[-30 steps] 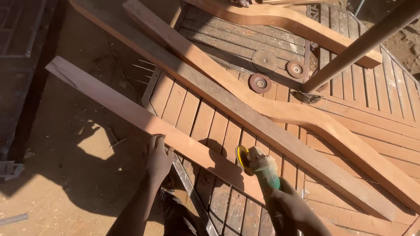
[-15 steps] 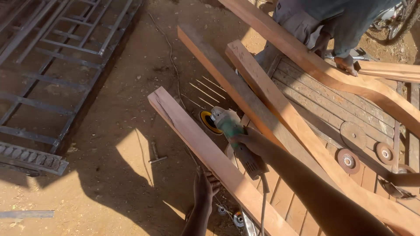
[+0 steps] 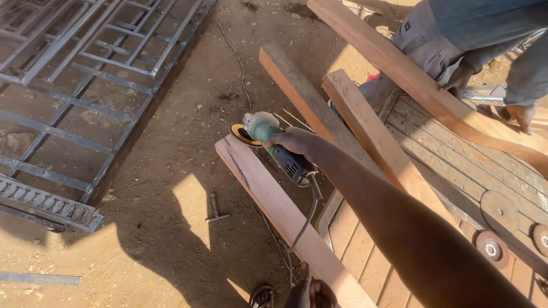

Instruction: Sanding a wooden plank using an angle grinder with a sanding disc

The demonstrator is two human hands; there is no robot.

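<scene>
My right hand (image 3: 297,141) grips a green and black angle grinder (image 3: 273,144), its yellow sanding disc (image 3: 243,134) resting at the far end of a long reddish wooden plank (image 3: 274,205). My left hand (image 3: 310,293) presses against the near part of the same plank, at the bottom edge of the view. The grinder's cable (image 3: 305,219) hangs down across the plank. Two more planks (image 3: 354,120) lie beside it to the right.
A slatted wooden panel (image 3: 456,165) with sanding discs (image 3: 492,246) lies on the right. Another person (image 3: 456,40) stands at the top right, holding a curved plank (image 3: 422,91). A metal gate (image 3: 74,85) lies on the dirt at left. A small T-shaped tool (image 3: 215,211) lies on the ground.
The view has swung left and my right hand has carried the grinder along the plank to its far end. My left hand has stayed low on the plank.
</scene>
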